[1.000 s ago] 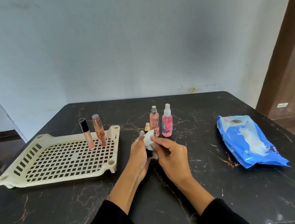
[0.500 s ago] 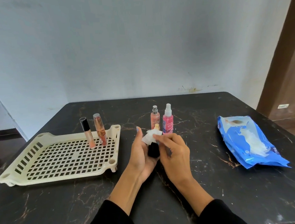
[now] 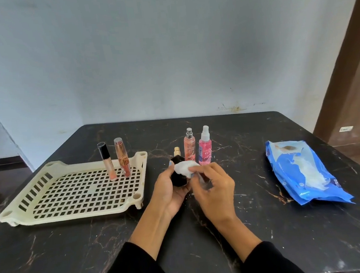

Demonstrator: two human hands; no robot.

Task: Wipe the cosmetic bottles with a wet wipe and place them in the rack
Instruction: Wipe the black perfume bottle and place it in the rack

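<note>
My left hand (image 3: 167,190) grips a small black bottle (image 3: 179,175) with a gold cap, held above the table's middle. My right hand (image 3: 213,186) presses a white wet wipe (image 3: 184,168) against the bottle's upper side. Just behind them stand a peach spray bottle (image 3: 189,145) and a pink spray bottle (image 3: 205,149) on the table. A cream plastic rack (image 3: 73,212) lies to the left. In its far right corner stand two lip gloss tubes: one with a black cap (image 3: 107,162) and one with a clear cap (image 3: 122,158).
A blue pack of wet wipes (image 3: 302,172) lies on the right of the black marble table (image 3: 269,237). A pale wall runs behind the table, and a brown door frame (image 3: 345,58) stands at the right.
The black bottle has turned in my left hand, so more of its body shows. The wipe has slid from its side up to the top near the cap.
</note>
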